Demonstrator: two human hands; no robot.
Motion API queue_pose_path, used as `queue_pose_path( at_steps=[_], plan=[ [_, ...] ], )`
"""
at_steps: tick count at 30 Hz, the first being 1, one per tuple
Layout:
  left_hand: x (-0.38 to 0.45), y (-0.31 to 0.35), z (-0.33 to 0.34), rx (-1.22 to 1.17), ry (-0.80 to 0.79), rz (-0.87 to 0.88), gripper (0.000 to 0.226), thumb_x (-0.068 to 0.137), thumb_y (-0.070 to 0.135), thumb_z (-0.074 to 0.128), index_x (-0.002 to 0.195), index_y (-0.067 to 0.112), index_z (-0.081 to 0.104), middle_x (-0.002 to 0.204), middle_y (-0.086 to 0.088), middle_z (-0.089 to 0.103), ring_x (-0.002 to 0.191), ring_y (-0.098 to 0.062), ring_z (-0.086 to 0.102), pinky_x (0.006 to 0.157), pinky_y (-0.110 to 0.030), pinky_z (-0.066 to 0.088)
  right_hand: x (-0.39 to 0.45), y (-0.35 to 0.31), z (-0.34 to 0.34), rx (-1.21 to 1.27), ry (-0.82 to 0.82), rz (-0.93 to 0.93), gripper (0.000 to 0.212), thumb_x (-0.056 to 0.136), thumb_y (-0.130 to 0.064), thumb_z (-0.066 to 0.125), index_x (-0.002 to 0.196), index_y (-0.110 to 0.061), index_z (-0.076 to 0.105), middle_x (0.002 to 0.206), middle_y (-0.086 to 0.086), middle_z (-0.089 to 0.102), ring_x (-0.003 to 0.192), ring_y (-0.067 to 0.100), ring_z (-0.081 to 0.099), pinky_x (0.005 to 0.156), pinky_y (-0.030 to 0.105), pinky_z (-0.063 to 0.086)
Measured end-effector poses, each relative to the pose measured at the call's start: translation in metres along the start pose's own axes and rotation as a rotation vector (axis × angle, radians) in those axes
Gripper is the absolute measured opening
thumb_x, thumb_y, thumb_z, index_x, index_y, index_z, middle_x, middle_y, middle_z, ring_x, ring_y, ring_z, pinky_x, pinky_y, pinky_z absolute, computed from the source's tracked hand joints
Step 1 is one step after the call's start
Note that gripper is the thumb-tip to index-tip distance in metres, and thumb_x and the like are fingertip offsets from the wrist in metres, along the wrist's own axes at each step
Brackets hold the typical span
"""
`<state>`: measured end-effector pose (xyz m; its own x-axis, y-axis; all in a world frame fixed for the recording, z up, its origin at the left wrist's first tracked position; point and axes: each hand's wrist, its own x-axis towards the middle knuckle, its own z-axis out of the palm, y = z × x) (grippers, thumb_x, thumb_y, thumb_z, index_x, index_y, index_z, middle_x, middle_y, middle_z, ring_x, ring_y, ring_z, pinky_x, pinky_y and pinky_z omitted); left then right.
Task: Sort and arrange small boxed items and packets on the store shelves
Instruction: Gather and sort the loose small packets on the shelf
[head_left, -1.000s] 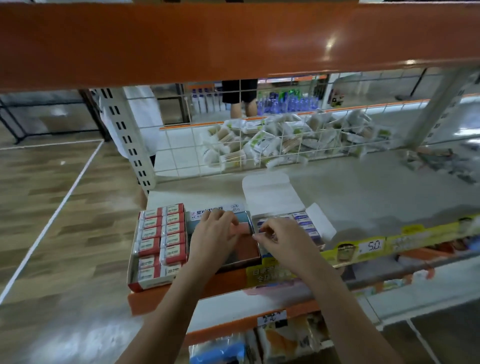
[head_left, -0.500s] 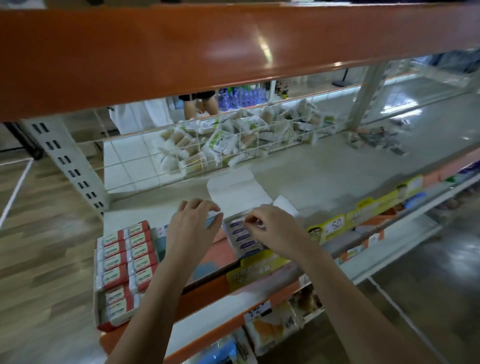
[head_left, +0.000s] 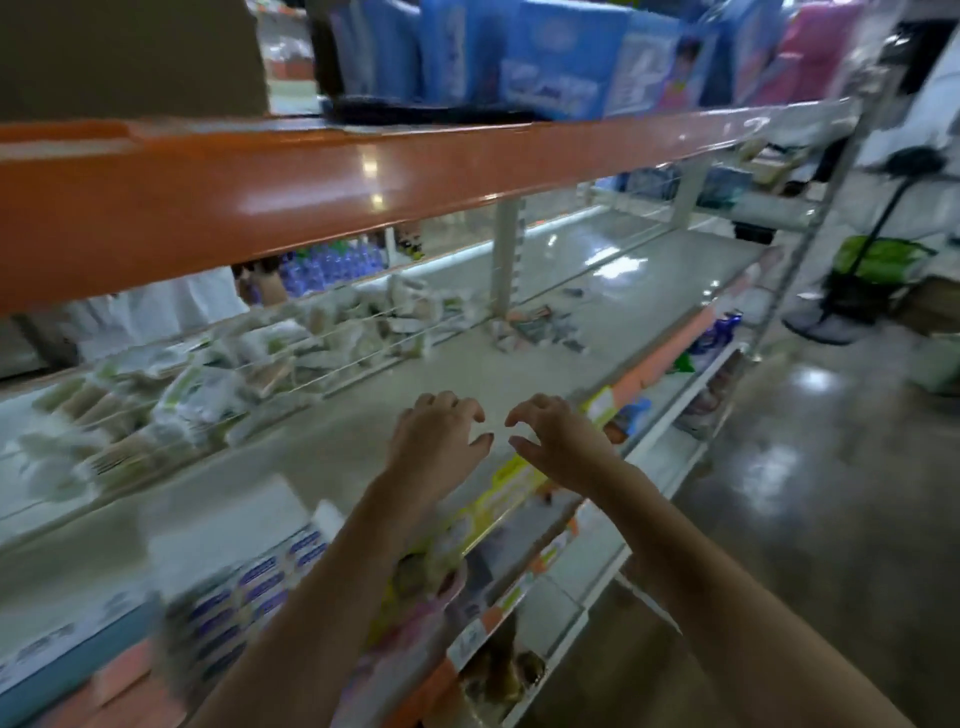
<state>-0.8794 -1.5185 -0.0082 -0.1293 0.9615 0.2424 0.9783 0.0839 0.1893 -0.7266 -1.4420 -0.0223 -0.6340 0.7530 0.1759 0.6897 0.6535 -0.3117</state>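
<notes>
The view is blurred by motion. My left hand (head_left: 436, 441) and my right hand (head_left: 558, 441) hover side by side over the bare grey shelf (head_left: 545, 364), fingers loosely curled, holding nothing. An open carton of small blue-and-white boxes (head_left: 249, 587) sits at the shelf's front left, below my left forearm. A flat blue-and-red box (head_left: 78, 649) lies left of it. Loose white and green packets (head_left: 208, 379) are heaped behind a wire divider at the back. A small scatter of packets (head_left: 535, 330) lies farther right on the shelf.
An orange shelf beam (head_left: 363, 182) runs overhead with blue packages (head_left: 519, 57) on top. Yellow price labels (head_left: 514, 483) line the shelf front. Lower shelves hold more goods. A white upright (head_left: 506, 254) stands mid-shelf. Glossy floor and a black stand (head_left: 831, 317) lie to the right.
Both hands have left the boxes at the front left and moved right and up over the bare shelf, empty. The camera has swung right, so the cartons now sit at the lower left.
</notes>
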Motion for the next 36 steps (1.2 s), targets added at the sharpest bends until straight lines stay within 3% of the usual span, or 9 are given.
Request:
queue_pose_path(
  at_steps=[6,12,20,26,32,36],
  plan=[
    [0.088,0.074,0.058,-0.019,-0.081,-0.001,0.037,0.09,0.045,0.049,0.122,0.027,0.052,0.125,-0.001,0.053,0.119,-0.023,0.045,0.096,-0.033,0.036,0.008,0.124,-0.031,-0.044,-0.019,0.107,0.033,0.09,-0.024,0.056,0.122,-0.014,0.057,0.124,0.009,0.054,0.116,0.027,0.051,0.089,0.035,0.04],
    [0.163,0.107,0.094,-0.065,-0.11,-0.066,0.035,0.089,0.041,0.052,0.121,0.027,0.054,0.125,0.0,0.054,0.117,-0.022,0.047,0.096,-0.033,0.039,0.033,0.213,-0.045,0.007,-0.051,0.161,0.031,0.089,-0.024,0.056,0.119,-0.016,0.057,0.123,0.009,0.052,0.109,0.029,0.054,0.089,0.039,0.044],
    [0.283,0.097,0.131,-0.16,0.027,-0.153,0.027,0.084,0.038,0.057,0.1,0.018,0.064,0.106,-0.01,0.064,0.103,-0.03,0.06,0.082,-0.036,0.049,0.119,0.31,-0.052,0.007,-0.078,0.126,0.034,0.092,-0.027,0.053,0.125,-0.016,0.054,0.126,0.007,0.052,0.116,0.025,0.051,0.095,0.034,0.043],
    [0.367,0.088,0.15,-0.159,0.033,-0.218,0.027,0.083,0.025,0.066,0.108,0.015,0.064,0.102,-0.01,0.066,0.096,-0.028,0.061,0.077,-0.034,0.046,0.206,0.366,-0.06,-0.004,-0.151,0.089,0.035,0.094,-0.027,0.052,0.127,-0.016,0.052,0.126,0.009,0.051,0.117,0.027,0.049,0.098,0.034,0.038],
    [0.411,0.065,0.174,-0.098,0.021,-0.361,0.033,0.085,0.016,0.061,0.119,0.014,0.06,0.116,-0.011,0.061,0.103,-0.028,0.058,0.083,-0.033,0.045,0.276,0.405,-0.051,0.025,-0.168,0.062,0.035,0.092,-0.026,0.053,0.126,-0.016,0.054,0.123,0.008,0.055,0.114,0.025,0.052,0.094,0.034,0.042],
    [0.421,0.053,0.183,0.011,-0.048,-0.429,0.026,0.087,0.017,0.058,0.112,0.016,0.063,0.109,-0.007,0.063,0.098,-0.023,0.059,0.081,-0.033,0.046,0.326,0.424,-0.037,0.055,-0.178,0.036,0.034,0.092,-0.027,0.054,0.123,-0.015,0.055,0.122,0.009,0.056,0.114,0.025,0.052,0.095,0.033,0.042]
  ],
)
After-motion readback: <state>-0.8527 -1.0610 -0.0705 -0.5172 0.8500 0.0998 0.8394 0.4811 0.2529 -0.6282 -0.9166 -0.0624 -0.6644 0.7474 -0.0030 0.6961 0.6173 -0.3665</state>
